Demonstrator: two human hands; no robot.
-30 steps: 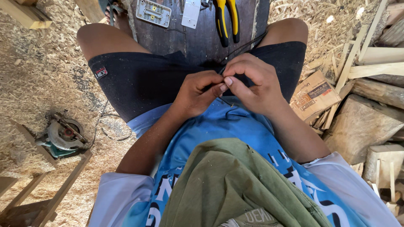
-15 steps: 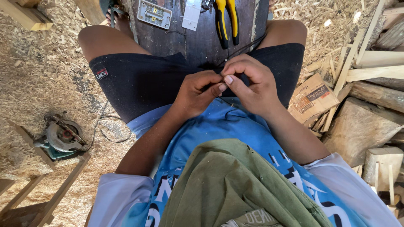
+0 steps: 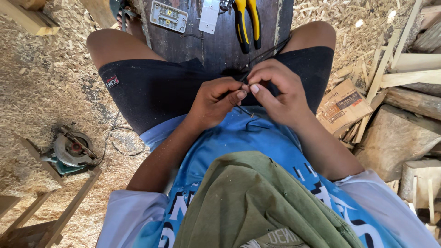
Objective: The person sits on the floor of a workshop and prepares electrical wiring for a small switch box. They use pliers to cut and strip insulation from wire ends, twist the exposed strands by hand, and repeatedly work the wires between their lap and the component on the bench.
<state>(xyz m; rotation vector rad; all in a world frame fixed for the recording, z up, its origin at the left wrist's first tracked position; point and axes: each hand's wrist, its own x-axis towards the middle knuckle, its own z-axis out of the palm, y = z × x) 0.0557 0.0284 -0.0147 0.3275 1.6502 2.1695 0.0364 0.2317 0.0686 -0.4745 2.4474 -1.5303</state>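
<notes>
Change: almost nothing has shifted since the earlier frames; both hands stay joined over the lap at the same spot, only the fingertips look slightly re-set.
Left hand [image 3: 216,102]: curled, thumb and forefinger pressed together on a thin dark wire [image 3: 264,54], likely bracing it so the end stays put.
Right hand [image 3: 275,92]: fingertips pinched on the same wire just beside the left thumb, apparently working its end.
Wire: runs from the pinch up and right toward the dark wooden board [image 3: 216,41]; a short bare tip [image 3: 250,115] pokes out just below the hands, over the blue shirt.
Board: carries yellow-handled pliers [image 3: 247,20] and a white socket plate [image 3: 168,16], within reach, well apart from the hands.
Surroundings: circular saw [image 3: 69,151] on sawdust to the left; cardboard box [image 3: 343,106] beside timber offcuts to the right.
</notes>
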